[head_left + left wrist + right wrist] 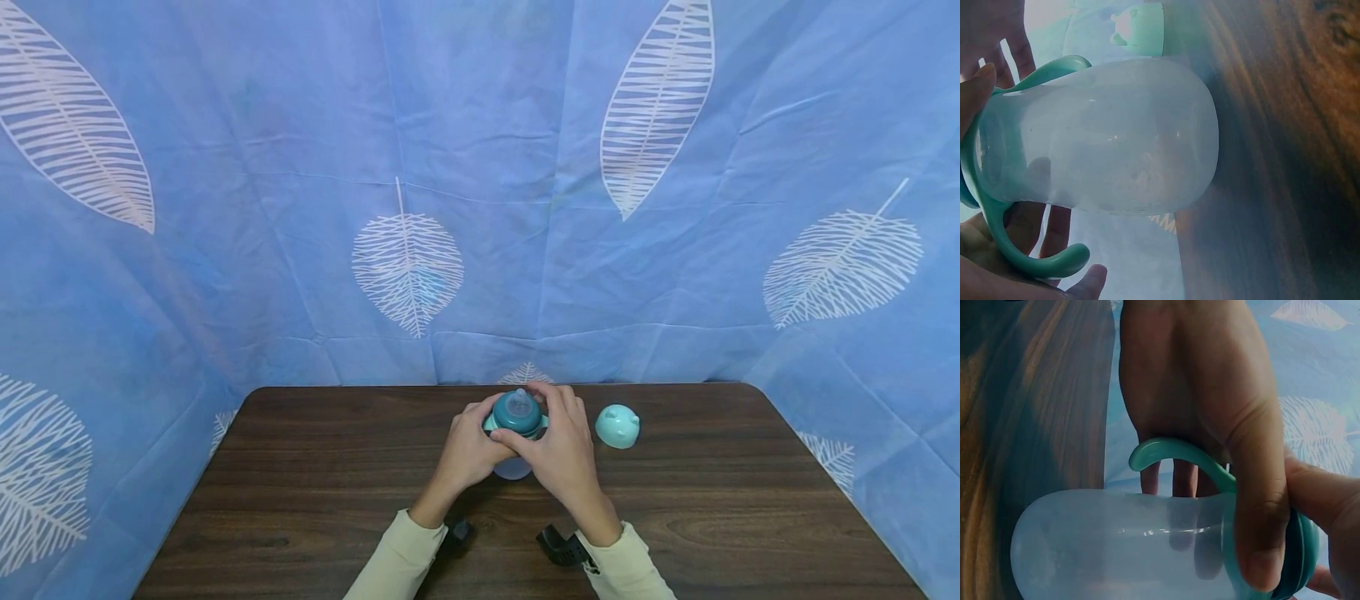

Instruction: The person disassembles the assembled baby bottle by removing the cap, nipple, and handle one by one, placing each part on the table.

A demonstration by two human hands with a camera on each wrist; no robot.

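Both hands are around a baby bottle that stands upright, its frosted, see-through body (1116,137) showing in the left wrist view. A teal collar with a clear nipple (519,404) tops it, and a mint ring with two curved handles (1054,262) circles its neck. My left hand (467,450) grips the neck by one handle. On the other side, my right hand (558,442) holds the neck, its thumb (1263,550) across the mint ring and its fingers behind the bottle. Whether the base touches the table cannot be told.
A mint animal-shaped cap (618,427) with small ears sits on the dark wooden table (315,492), right of the hands. Behind the table hangs a blue cloth (495,275) with white leaf prints. Dark wrist straps (562,546) sit near the sleeves.
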